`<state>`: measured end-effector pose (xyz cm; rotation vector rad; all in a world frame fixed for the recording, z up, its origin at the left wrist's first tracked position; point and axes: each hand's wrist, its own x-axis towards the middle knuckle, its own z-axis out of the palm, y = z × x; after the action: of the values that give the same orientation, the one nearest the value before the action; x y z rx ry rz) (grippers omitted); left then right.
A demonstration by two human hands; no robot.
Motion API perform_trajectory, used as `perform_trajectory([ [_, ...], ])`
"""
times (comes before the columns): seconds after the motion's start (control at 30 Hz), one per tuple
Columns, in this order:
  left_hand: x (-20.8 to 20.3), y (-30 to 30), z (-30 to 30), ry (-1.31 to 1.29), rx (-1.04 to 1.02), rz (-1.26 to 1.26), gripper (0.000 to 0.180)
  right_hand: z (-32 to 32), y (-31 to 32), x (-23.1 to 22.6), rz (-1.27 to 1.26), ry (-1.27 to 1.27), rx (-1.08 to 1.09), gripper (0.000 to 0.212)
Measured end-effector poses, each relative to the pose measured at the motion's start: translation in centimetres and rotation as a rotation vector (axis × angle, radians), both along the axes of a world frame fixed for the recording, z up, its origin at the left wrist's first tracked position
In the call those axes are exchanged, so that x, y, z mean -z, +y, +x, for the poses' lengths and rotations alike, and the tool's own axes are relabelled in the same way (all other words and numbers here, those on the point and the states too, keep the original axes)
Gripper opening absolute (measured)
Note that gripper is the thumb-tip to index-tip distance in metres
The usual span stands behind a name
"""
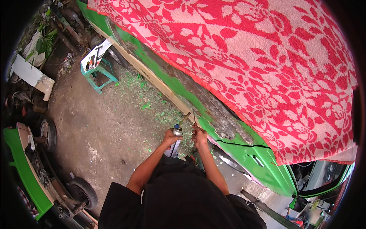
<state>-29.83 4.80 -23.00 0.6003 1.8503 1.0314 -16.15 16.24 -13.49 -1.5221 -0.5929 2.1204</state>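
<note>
My left hand [170, 138] is wrapped round a white gas canister torch [174, 149], with a blue knob and a brownish nozzle [185, 117] pointing up and to the right, toward the car's side. Close beside it, my right hand [199, 136] is closed on a thin tool with a reddish-brown handle [195, 125]; its exact kind is too small to make out. Just beyond both hands runs the green car body [179, 86]. Its upper side has a long stripped, grey-brown patch [213, 114], and a beige band lies along its lower edge.
A red and pink floral blanket [244, 61] covers much of the car. Several tools lie on a white board [95, 53] over a teal stool [100, 72]. Green paint flakes [145, 105] litter the ground. Wheels [82, 192] and another green vehicle panel [28, 179] stand at left.
</note>
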Motion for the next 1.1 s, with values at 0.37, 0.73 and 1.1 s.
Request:
perform_trajectory([
  [0.37,1.7,-0.7,-1.1,-0.046,0.027,0.067,0.039,-0.6,-1.0,0.2,0.029,-0.006,0.010,0.012],
  [0.73,1.9,-0.5,-1.3,0.043,0.065,-0.015,0.043,-0.4,-1.0,-0.3,0.045,0.014,0.012,0.011],
  [1.1,0.2,-0.4,-1.8,-0.036,0.022,0.056,0.034,-0.9,-0.9,-0.7,0.043,-0.042,0.000,0.011],
])
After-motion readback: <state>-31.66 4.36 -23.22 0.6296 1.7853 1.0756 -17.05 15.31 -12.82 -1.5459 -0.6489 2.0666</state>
